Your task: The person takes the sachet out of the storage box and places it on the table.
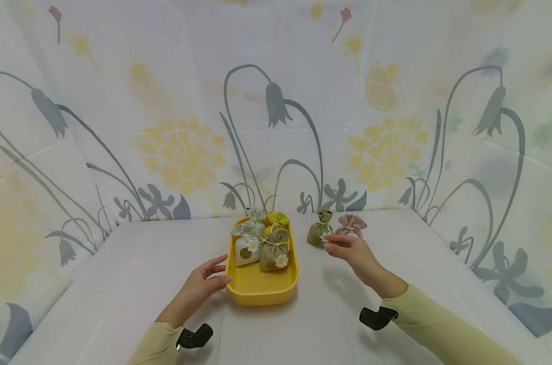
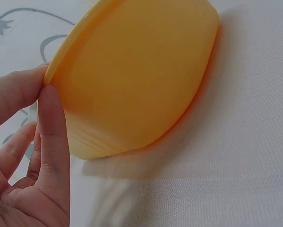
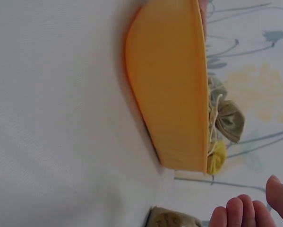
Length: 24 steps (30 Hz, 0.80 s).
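Note:
A yellow tray stands mid-table with several small drawstring pouches inside. Its left rim is held by my left hand, thumb and forefinger at the edge in the left wrist view. Outside the tray, to the right, an olive pouch with a white flower stands beside a pink pouch. My right hand reaches toward these two, its fingertips close by the flower and covering part of the pink pouch. In the right wrist view the thumb is apart from the bent fingers, and no pouch shows between them.
In the tray sit pale pouches, a yellow-green pouch and a brownish pouch with a flower. A white cloth covers the table, and a flower-printed curtain rises behind and at both sides.

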Available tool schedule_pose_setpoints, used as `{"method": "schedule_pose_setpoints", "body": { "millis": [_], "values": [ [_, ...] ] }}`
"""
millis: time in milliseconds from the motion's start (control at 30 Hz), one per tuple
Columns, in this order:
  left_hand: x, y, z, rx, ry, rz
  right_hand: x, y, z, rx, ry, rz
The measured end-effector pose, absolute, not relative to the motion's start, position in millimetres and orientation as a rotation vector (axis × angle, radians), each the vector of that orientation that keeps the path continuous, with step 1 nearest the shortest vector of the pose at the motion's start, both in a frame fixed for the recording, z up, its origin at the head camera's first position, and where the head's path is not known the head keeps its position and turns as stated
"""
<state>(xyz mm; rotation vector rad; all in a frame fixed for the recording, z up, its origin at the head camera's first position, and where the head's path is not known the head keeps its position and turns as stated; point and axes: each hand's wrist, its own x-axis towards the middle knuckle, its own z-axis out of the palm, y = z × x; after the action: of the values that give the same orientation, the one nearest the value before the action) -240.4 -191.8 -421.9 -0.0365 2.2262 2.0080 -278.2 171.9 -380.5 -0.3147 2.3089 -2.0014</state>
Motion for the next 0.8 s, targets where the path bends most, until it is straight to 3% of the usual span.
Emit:
{"method": "schedule_pose_setpoints", "body": {
  "millis": [800],
  "values": [
    [-240, -192, -421, -0.054, 2.229, 1.994, -311, 123, -368, -0.176, 2.187, -1.959]
  ]
}}
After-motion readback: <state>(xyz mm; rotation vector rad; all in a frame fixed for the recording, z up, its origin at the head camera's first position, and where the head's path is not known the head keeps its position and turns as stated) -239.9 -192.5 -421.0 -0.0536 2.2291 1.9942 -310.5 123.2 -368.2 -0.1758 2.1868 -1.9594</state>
